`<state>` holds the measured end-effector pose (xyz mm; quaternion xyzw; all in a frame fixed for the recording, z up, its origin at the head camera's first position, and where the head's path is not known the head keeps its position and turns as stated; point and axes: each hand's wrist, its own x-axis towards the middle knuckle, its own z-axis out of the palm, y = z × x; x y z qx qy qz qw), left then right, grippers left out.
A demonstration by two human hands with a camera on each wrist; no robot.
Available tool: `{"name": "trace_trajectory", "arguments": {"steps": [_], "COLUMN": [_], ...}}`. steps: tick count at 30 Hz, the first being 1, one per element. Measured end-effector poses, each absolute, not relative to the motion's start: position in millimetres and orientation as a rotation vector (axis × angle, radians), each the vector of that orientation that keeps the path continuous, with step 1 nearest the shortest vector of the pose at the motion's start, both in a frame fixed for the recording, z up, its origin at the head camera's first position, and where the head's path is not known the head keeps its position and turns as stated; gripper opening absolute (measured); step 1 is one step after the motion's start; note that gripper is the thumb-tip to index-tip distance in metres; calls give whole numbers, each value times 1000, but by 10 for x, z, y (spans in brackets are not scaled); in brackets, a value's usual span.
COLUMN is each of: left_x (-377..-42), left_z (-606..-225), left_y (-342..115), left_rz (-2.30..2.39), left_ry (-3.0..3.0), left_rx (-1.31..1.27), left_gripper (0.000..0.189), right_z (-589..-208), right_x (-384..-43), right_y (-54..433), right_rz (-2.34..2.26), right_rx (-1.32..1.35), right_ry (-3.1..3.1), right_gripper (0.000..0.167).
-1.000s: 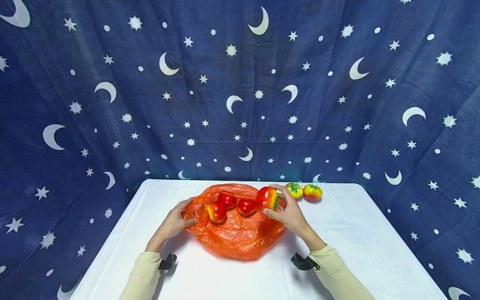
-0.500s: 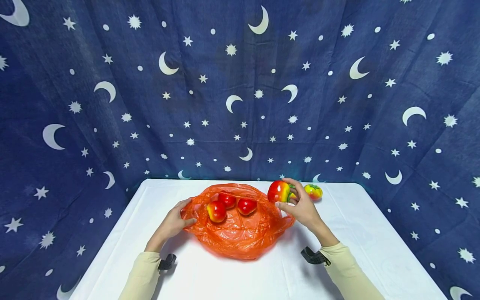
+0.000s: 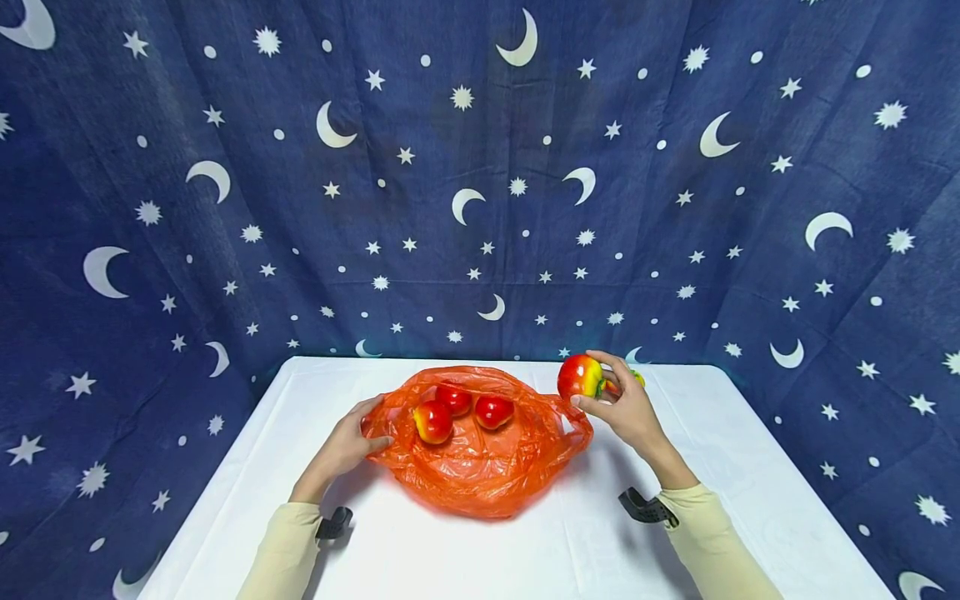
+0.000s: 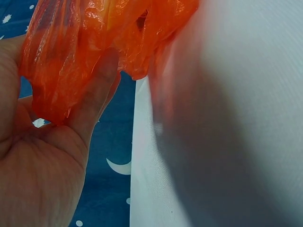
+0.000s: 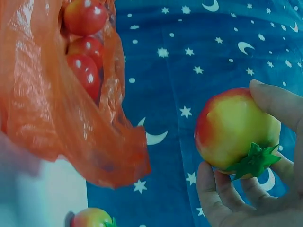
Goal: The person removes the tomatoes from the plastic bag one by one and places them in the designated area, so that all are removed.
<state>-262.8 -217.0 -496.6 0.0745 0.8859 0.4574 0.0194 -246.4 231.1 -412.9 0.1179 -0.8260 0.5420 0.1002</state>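
My left hand (image 3: 345,446) grips the left edge of a thin orange plastic bag (image 3: 480,483), its thumb in front and its fingers behind, as the left wrist view also shows. Three red tomatoes lie inside the bag's open mouth; one tomato (image 3: 433,422) shows a yellow end. Beyond the bag's right handle, my right hand (image 3: 630,408) holds a red-and-yellow tomato (image 3: 580,377) between thumb and fingers. In the right wrist view that tomato's green leafy top (image 5: 255,161) faces the palm. The held tomato is apart from the bag.
Behind my right hand, another yellow-red tomato (image 3: 639,378) is mostly hidden at the back of the white table (image 3: 750,500). A tomato (image 5: 92,218) also shows low in the right wrist view. A dark blue star-and-moon curtain (image 3: 420,208) hangs behind the table.
My right hand has moved right and slightly up with its tomato, away from over the bag. The bag's right handle now spreads outward. My left hand stays in place.
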Motion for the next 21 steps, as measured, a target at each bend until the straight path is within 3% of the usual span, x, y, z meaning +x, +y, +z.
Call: {"name": "trace_trajectory", "arguments": {"steps": [21], "left_x": [-2646], "left_z": [-4973], "left_y": [-2165], "left_rz": [1414], "left_ry": [2732], "left_rx": [206], "left_gripper": [79], "right_z": [-4294], "right_x": [-2608], "right_y": [2647], "right_rz": [1480], "right_rx": [105], "right_ry": [-2544], "right_gripper": [69]}}
